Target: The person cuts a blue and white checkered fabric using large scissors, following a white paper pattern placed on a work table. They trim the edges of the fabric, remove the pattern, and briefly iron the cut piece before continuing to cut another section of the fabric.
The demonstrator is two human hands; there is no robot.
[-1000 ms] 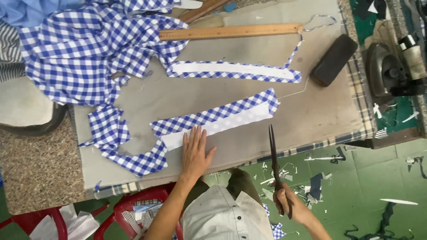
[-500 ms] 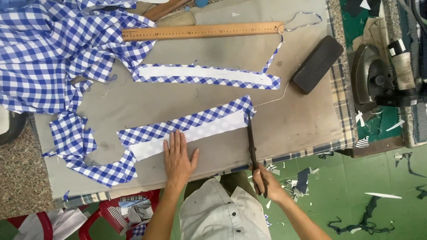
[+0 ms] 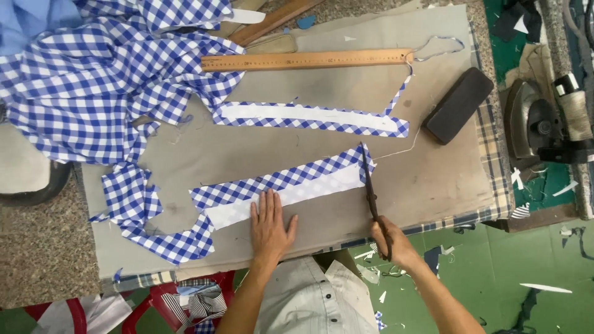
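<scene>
You have no packages, labels, signs or screens before you on this cutting table, nor on the floor around it.

- Bare table [image 3: 433,179] lies open at three o'clock of the scissors [image 3: 371,192].
- Black block [image 3: 458,106] blocks two o'clock; gingham pile [image 3: 105,80] crowds ten o'clock.
</scene>
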